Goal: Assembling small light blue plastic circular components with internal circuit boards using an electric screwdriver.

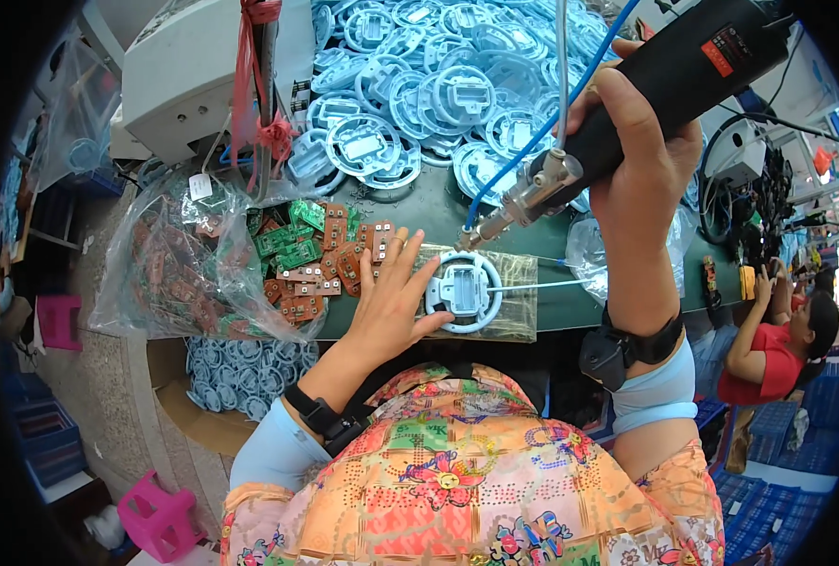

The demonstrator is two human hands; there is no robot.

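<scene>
A light-blue plastic steering-wheel-shaped part, with a rectangular frame in its middle, lies on a flat, yellowish fixture plate at the bench's front edge. My left hand holds it by the left rim between thumb and forefinger, the other fingers stretched out. My right hand is wrapped round a black power screwdriver, tilted down to the left. Its silver nose, fed by a blue hose, points at the part's far rim. Whether the tip touches is too small to tell.
Behind lies a large heap of similar blue parts. Brown and green circuit boards spill from a clear bag at left. Below the bench, a cardboard box holds more blue pieces. A person in red sits at right.
</scene>
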